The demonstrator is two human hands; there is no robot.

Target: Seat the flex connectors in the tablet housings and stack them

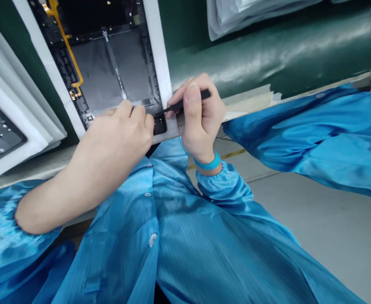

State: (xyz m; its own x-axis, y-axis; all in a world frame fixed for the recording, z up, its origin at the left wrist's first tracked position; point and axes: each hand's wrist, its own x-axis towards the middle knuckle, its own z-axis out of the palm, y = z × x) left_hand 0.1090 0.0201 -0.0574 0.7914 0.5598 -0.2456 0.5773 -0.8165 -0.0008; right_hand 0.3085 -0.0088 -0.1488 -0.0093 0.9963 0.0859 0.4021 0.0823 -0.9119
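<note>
Trays [35, 141], white and stacked, sit at the left of the counter's [188, 36] near edge. Next, at that edge, an uncovered device [98, 78] lies in a white frame [160, 55]. My left hand [122, 126] curls over its near side, grip hidden, so I can't tell what it holds; my right hand [201, 112] pinches a black tool [179, 105], tip at the device's near right corner.

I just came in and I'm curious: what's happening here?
The person's right hand grips a slim black tool. It points toward the near right corner of an opened electronic device in a white frame. The left hand is over the device's near edge, its fingertips mostly hidden.
</note>
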